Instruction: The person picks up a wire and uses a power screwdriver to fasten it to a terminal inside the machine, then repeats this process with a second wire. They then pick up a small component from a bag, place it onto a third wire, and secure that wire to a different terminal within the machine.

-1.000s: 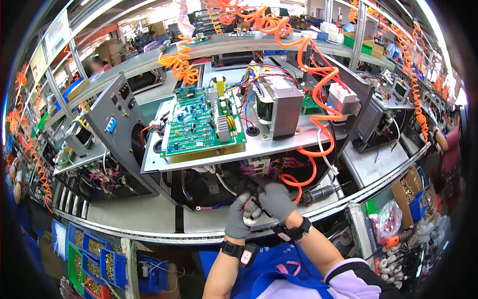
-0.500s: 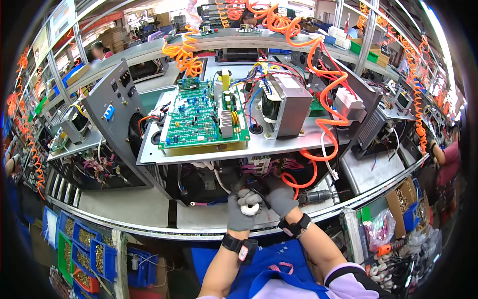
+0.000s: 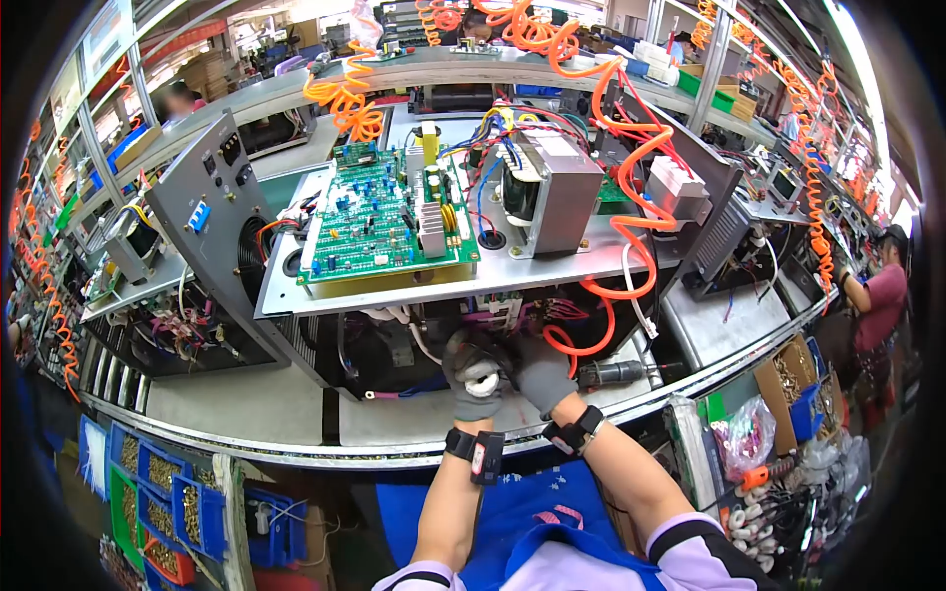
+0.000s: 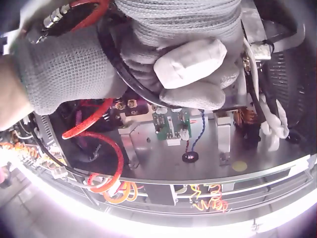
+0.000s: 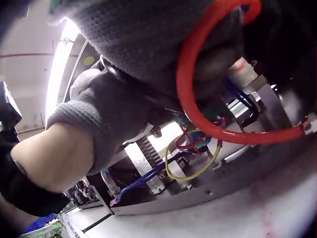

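Note:
My left hand [image 3: 460, 366], in a grey knit glove, curls its fingers round a white wrapped ring [image 3: 482, 383] in front of the open machine. In the left wrist view the ring [image 4: 190, 63] sits between the gloved fingers, and a black cable [image 4: 120, 67] runs past beside it. My right hand [image 3: 545, 374], gloved too, reaches in close beside the left, under the metal shelf [image 3: 394, 295]. Its fingertips are hidden, and I cannot tell what they hold. In the right wrist view, a red air hose [image 5: 185, 84] loops across in front of the right glove [image 5: 143, 39].
A green circuit board [image 3: 379, 222] and a transformer [image 3: 562, 202] sit on the shelf. A dark cylindrical tool [image 3: 611, 373] lies right of my hands. Blue bins [image 3: 197, 512] of brass parts stand lower left; cartons and white rings [image 3: 746, 522] lower right. Another person [image 3: 877, 295] is at far right.
The white ring and my left hand have moved forward and slightly left, nearer the machine. My right hand stays beside it. The head view has shifted slightly.

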Demonstrator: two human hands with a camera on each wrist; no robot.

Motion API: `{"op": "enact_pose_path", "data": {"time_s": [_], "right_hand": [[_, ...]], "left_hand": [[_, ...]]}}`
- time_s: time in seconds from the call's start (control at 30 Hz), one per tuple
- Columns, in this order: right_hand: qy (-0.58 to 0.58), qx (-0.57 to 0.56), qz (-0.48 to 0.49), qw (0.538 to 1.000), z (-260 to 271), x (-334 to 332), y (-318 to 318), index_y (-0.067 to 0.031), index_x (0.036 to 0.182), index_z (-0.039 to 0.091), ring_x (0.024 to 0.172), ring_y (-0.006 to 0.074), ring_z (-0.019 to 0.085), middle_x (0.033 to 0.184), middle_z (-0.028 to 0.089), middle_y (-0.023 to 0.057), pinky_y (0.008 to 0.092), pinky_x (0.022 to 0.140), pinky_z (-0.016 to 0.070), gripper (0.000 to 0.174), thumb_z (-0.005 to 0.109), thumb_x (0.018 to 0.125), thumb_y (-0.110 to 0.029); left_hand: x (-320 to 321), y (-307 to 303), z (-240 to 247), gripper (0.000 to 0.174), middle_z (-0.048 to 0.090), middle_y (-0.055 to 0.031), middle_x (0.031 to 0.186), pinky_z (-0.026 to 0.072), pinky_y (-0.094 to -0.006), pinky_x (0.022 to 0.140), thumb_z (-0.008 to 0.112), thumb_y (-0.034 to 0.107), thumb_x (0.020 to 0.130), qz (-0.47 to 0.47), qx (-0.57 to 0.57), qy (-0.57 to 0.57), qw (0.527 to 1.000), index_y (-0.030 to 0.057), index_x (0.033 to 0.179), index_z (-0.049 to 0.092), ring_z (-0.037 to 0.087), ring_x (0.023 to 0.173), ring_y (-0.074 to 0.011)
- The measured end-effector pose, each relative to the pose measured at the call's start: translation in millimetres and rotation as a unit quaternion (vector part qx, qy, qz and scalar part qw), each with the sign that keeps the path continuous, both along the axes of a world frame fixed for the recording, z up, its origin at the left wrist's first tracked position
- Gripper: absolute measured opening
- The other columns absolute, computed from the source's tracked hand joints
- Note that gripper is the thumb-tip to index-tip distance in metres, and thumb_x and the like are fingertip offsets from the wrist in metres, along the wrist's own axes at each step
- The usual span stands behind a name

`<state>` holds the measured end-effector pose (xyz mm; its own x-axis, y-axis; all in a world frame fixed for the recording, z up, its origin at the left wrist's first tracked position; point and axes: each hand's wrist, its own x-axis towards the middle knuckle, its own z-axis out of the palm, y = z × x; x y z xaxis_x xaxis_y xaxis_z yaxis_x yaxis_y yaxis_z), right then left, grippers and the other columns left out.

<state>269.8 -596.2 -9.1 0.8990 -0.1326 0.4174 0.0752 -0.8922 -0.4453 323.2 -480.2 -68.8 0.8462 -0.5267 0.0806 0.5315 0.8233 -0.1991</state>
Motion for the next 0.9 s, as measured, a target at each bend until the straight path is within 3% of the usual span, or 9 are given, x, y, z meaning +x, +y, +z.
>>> {"op": "enact_pose_path", "data": {"time_s": [0.17, 0.33, 0.4, 0.47, 0.57, 0.67, 0.77, 0.87, 0.9], "right_hand": [[0.115, 0.011, 0.013, 0.993, -0.6, 8.4, -8.5, -0.0098, 0.102, 0.07, 0.08, 0.0388, 0.065, 0.087, 0.068, 0.0191, 0.0451, 0.068, 0.0512, 0.023, 0.062, 0.089, -0.027], [0.088, 0.045, -0.006, 0.995, -10.2, 5.2, -5.0, -0.0086, 0.104, 0.07, 0.083, 0.039, 0.065, 0.091, 0.068, 0.0204, 0.0444, 0.069, 0.0513, 0.025, 0.062, 0.089, -0.027], [0.094, 0.059, -0.012, 0.994, -10.9, 2.4, -3.6, -0.0088, 0.106, 0.068, 0.087, 0.0381, 0.065, 0.095, 0.068, 0.0193, 0.0434, 0.072, 0.0516, 0.026, 0.062, 0.089, -0.028], [0.111, 0.075, -0.016, 0.991, -7.5, -4.1, -6.1, -0.0096, 0.11, 0.067, 0.095, 0.0361, 0.065, 0.101, 0.069, 0.0168, 0.042, 0.079, 0.0523, 0.03, 0.061, 0.09, -0.03], [0.132, 0.265, 0.075, 0.952, -32.0, 4.2, -16.0, -0.0089, 0.115, 0.067, 0.101, 0.031, 0.065, 0.105, 0.07, 0.0131, 0.0376, 0.084, 0.0513, 0.034, 0.06, 0.09, -0.031], [0.132, 0.321, 0.074, 0.935, -16.8, -10.8, -14.3, -0.008, 0.118, 0.067, 0.102, 0.0281, 0.066, 0.108, 0.07, 0.0137, 0.0346, 0.087, 0.0503, 0.037, 0.061, 0.088, -0.028], [0.069, 0.272, 0.024, 0.96, 15.5, -28.6, 0.5, -0.0059, 0.108, 0.068, 0.094, 0.031, 0.067, 0.102, 0.069, 0.0165, 0.0377, 0.08, 0.0519, 0.031, 0.063, 0.084, -0.025], [0.034, 0.044, 0.042, 0.998, 9.4, -28.4, -6.0, -0.0048, 0.099, 0.067, 0.081, 0.035, 0.065, 0.088, 0.067, 0.0178, 0.0432, 0.069, 0.0515, 0.026, 0.065, 0.08, -0.023], [0.001, 0.026, 0.048, 0.999, 9.7, -27.9, -6.5, -0.0049, 0.097, 0.066, 0.077, 0.036, 0.064, 0.084, 0.065, 0.0176, 0.0447, 0.066, 0.0506, 0.025, 0.065, 0.08, -0.023]], "left_hand": [[6.6, 3.3, 5.6, 0.029, 0.043, 0.0082, 0.057, 0.0415, -0.0228, 0.048, 0.051, 0.022, 0.099, -0.048, -0.128, -0.105, 0.985, 0.0179, 0.07, 0.047, 0.037, 0.041, -0.0035], [3.6, 3.0, 19.6, 0.029, 0.044, 0.008, 0.059, 0.0414, -0.0229, 0.046, 0.049, 0.024, 0.099, -0.066, -0.22, -0.153, 0.961, 0.0173, 0.072, 0.046, 0.035, 0.039, -0.0038], [-3.4, 7.4, 8.1, 0.022, 0.048, 0.0083, 0.062, 0.0411, -0.0223, 0.046, 0.048, 0.025, 0.1, 0.004, -0.01, -0.025, 1.0, 0.0154, 0.08, 0.051, 0.035, 0.04, -0.003], [-5.2, 10.7, 18.5, 0.019, 0.049, 0.0088, 0.062, 0.0413, -0.0211, 0.045, 0.049, 0.023, 0.099, 0.016, 0.062, 0.029, 0.998, 0.0152, 0.081, 0.053, 0.037, 0.04, -0.0017], [-9.4, 10.1, 31.0, 0.02, 0.049, 0.0098, 0.06, 0.0419, -0.018, 0.044, 0.054, 0.018, 0.096, -0.038, -0.011, -0.003, 0.999, 0.0168, 0.076, 0.053, 0.038, 0.037, 0.0011], [-27.8, 9.2, 65.7, 0.02, 0.05, 0.0081, 0.061, 0.0429, -0.0194, 0.045, 0.055, 0.019, 0.095, 0.022, 0.128, 0.028, 0.991, 0.0168, 0.076, 0.052, 0.044, 0.041, -0.0009], [-16.0, 7.0, 44.1, 0.019, 0.051, 0.0051, 0.062, 0.0428, -0.0198, 0.046, 0.056, 0.018, 0.095, 0.026, 0.127, -0.008, 0.992, 0.0154, 0.077, 0.055, 0.051, 0.05, -0.0051], [-21.9, 8.7, 52.3, 0.012, 0.054, 0.0015, 0.068, 0.047, -0.0236, 0.051, 0.057, 0.019, 0.095, 0.02, 0.281, 0.011, 0.959, 0.0125, 0.084, 0.059, 0.055, 0.059, -0.0105], [-17.2, 8.2, 44.1, 0.011, 0.055, 0.001, 0.07, 0.0482, -0.0249, 0.052, 0.058, 0.02, 0.094, 0.004, 0.239, -0.013, 0.971, 0.0119, 0.087, 0.059, 0.055, 0.059, -0.0112]]}}
